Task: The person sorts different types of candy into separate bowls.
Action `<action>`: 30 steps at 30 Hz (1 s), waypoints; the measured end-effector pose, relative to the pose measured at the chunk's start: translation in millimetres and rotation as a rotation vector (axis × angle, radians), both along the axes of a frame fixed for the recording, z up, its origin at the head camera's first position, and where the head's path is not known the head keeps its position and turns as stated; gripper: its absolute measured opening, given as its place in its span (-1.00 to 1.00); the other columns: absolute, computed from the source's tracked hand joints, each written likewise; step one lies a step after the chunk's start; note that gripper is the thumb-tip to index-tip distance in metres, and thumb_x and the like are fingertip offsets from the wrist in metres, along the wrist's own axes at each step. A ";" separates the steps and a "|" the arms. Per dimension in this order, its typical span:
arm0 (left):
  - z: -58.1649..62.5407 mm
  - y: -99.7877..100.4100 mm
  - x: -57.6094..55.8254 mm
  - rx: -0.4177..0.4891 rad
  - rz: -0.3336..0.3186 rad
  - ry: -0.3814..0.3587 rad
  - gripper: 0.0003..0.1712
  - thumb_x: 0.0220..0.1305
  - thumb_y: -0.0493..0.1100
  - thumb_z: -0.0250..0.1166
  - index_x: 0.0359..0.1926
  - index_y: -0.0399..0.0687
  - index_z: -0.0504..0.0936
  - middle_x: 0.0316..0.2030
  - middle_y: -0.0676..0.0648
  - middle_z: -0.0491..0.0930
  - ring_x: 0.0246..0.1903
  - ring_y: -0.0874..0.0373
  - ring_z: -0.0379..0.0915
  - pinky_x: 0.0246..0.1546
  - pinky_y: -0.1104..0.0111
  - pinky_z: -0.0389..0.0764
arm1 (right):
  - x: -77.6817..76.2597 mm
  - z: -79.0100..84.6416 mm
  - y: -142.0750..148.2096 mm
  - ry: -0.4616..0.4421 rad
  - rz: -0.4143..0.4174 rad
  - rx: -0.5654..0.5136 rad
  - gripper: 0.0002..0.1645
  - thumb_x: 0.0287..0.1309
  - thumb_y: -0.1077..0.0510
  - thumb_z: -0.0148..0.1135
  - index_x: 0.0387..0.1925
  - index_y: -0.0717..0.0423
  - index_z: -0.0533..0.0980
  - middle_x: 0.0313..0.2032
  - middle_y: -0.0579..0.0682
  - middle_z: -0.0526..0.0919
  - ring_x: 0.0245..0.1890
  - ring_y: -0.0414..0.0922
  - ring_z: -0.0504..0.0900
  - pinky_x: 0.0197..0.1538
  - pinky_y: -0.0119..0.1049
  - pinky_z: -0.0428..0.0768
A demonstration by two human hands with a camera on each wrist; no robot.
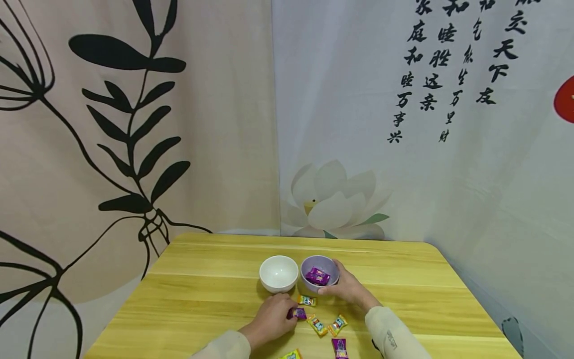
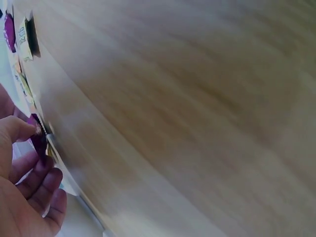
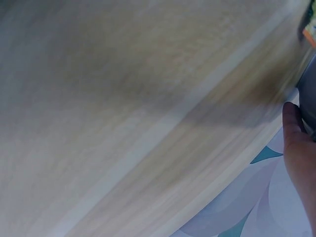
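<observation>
Between the thumb and fingers of my left hand is a purple-wrapped candy, pinched just above or at the tabletop; the left wrist view shows the same candy at the fingertips. My right hand grips the right side of a small purple bowl, thumb at the front and fingers behind. Inside that bowl lie purple-wrapped candies. The right wrist view catches only part of the hand against the bowl.
A white bowl stands just left of the purple one. Several yellow-wrapped candies lie nearer, including one candy by the bowls and another. A purple candy lies toward the front of the wooden table. Printed cloth hangs behind.
</observation>
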State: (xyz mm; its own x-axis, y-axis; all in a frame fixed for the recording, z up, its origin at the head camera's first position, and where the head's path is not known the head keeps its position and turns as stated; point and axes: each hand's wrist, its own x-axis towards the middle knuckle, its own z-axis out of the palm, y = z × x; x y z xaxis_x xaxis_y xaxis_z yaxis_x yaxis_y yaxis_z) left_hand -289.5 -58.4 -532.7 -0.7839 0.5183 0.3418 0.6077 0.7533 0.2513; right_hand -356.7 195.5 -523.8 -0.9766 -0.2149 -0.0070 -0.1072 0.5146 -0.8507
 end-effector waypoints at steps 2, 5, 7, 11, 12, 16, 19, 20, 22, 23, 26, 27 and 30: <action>0.0 -0.5 0.1 0.005 0.007 -0.011 -0.77 -0.02 -0.15 0.46 -0.27 -0.06 0.77 -0.46 0.20 0.44 -0.40 0.31 0.36 -0.28 0.37 0.47 | -0.4 -0.3 0.2 -0.005 0.000 -0.004 0.41 -0.16 -0.14 0.62 0.52 0.23 -0.05 0.37 0.30 0.28 0.36 0.28 0.25 0.36 0.26 0.16; -0.3 -1.1 0.4 0.011 0.013 -0.013 -0.77 -0.04 -0.15 0.46 -0.27 -0.06 0.77 -0.45 0.20 0.46 -0.40 0.30 0.37 -0.25 0.36 0.48 | -0.9 -0.7 0.3 -0.007 0.000 -0.007 0.42 -0.17 -0.16 0.62 0.52 0.23 -0.04 0.37 0.30 0.28 0.36 0.29 0.25 0.36 0.27 0.16; 0.1 -1.4 1.0 0.020 0.014 -0.012 -0.76 -0.05 -0.16 0.45 -0.27 -0.08 0.77 -0.44 0.19 0.47 -0.39 0.29 0.38 -0.24 0.35 0.49 | -1.0 -0.7 0.3 -0.004 0.003 -0.005 0.42 -0.17 -0.16 0.62 0.52 0.23 -0.04 0.36 0.31 0.28 0.36 0.29 0.25 0.35 0.27 0.16; 1.9 -2.1 2.0 0.045 0.011 -0.008 -0.77 -0.06 -0.17 0.45 -0.28 -0.08 0.77 -0.44 0.19 0.48 -0.38 0.29 0.38 -0.25 0.35 0.50 | -0.6 -0.4 0.5 -0.006 0.004 -0.009 0.41 -0.17 -0.15 0.62 0.52 0.23 -0.04 0.36 0.30 0.29 0.35 0.29 0.26 0.36 0.27 0.16; 2.9 -2.2 2.3 0.054 0.010 -0.008 -0.77 -0.05 -0.18 0.44 -0.28 -0.07 0.77 -0.44 0.19 0.48 -0.38 0.30 0.38 -0.26 0.36 0.50 | -0.4 -0.4 0.5 -0.008 0.003 -0.011 0.41 -0.17 -0.14 0.62 0.52 0.22 -0.04 0.36 0.29 0.29 0.35 0.28 0.26 0.36 0.27 0.16; 7.0 -2.4 2.6 0.097 -0.001 -0.024 -0.78 -0.01 -0.16 0.43 -0.26 -0.07 0.76 -0.43 0.17 0.51 -0.39 0.33 0.37 -0.27 0.38 0.50 | 0.0 0.1 0.5 -0.005 -0.002 -0.005 0.40 -0.17 -0.13 0.63 0.52 0.22 -0.03 0.36 0.28 0.30 0.35 0.28 0.28 0.35 0.27 0.17; 10.9 -2.1 3.3 0.123 -0.006 -0.027 -0.77 -0.01 -0.16 0.43 -0.25 -0.06 0.76 -0.42 0.16 0.53 -0.39 0.33 0.38 -0.27 0.38 0.50 | 0.1 0.2 0.2 -0.004 -0.006 -0.003 0.41 -0.17 -0.13 0.63 0.52 0.23 -0.04 0.37 0.29 0.29 0.36 0.28 0.26 0.36 0.27 0.17; 12.2 -1.9 3.8 0.129 -0.006 -0.024 -0.77 -0.02 -0.16 0.43 -0.26 -0.05 0.75 -0.42 0.16 0.53 -0.39 0.33 0.39 -0.27 0.38 0.51 | 0.1 0.1 0.1 -0.005 -0.007 -0.005 0.41 -0.17 -0.12 0.63 0.52 0.23 -0.04 0.37 0.30 0.29 0.36 0.28 0.25 0.36 0.27 0.16; 14.8 -1.3 4.8 0.141 -0.006 -0.016 -0.78 -0.03 -0.16 0.43 -0.28 -0.05 0.75 -0.41 0.17 0.54 -0.37 0.31 0.41 -0.24 0.35 0.53 | 0.2 -0.1 0.2 -0.006 -0.005 -0.012 0.41 -0.17 -0.11 0.63 0.52 0.24 -0.05 0.37 0.30 0.28 0.37 0.29 0.24 0.36 0.27 0.15; 16.1 -1.1 5.3 0.146 -0.005 -0.011 -0.78 -0.04 -0.15 0.44 -0.28 -0.05 0.75 -0.39 0.17 0.55 -0.35 0.30 0.43 -0.22 0.34 0.54 | 0.4 -0.2 0.2 -0.006 -0.004 -0.013 0.41 -0.17 -0.10 0.63 0.52 0.24 -0.05 0.38 0.30 0.27 0.37 0.29 0.23 0.36 0.27 0.14; 20.0 -0.2 6.2 0.171 0.000 -0.012 -0.78 -0.03 -0.16 0.43 -0.28 -0.05 0.75 -0.36 0.16 0.57 -0.32 0.26 0.45 -0.18 0.31 0.55 | 0.7 -0.2 0.3 -0.003 -0.001 -0.015 0.41 -0.16 -0.10 0.63 0.53 0.25 -0.06 0.38 0.30 0.27 0.37 0.29 0.23 0.37 0.27 0.14; 21.2 0.1 5.9 0.181 0.001 -0.014 -0.78 -0.03 -0.17 0.43 -0.27 -0.07 0.75 -0.35 0.15 0.58 -0.32 0.26 0.45 -0.18 0.31 0.55 | 0.8 -0.3 0.3 -0.002 -0.001 -0.013 0.42 -0.16 -0.10 0.63 0.53 0.24 -0.06 0.38 0.30 0.27 0.37 0.29 0.23 0.37 0.27 0.14; 25.5 0.9 4.5 0.213 0.003 -0.024 -0.75 -0.01 -0.19 0.41 -0.23 -0.11 0.76 -0.37 0.13 0.58 -0.34 0.29 0.42 -0.24 0.36 0.53 | 0.3 -0.8 0.2 -0.002 -0.001 -0.007 0.42 -0.17 -0.12 0.63 0.53 0.24 -0.06 0.38 0.31 0.27 0.37 0.30 0.23 0.36 0.28 0.14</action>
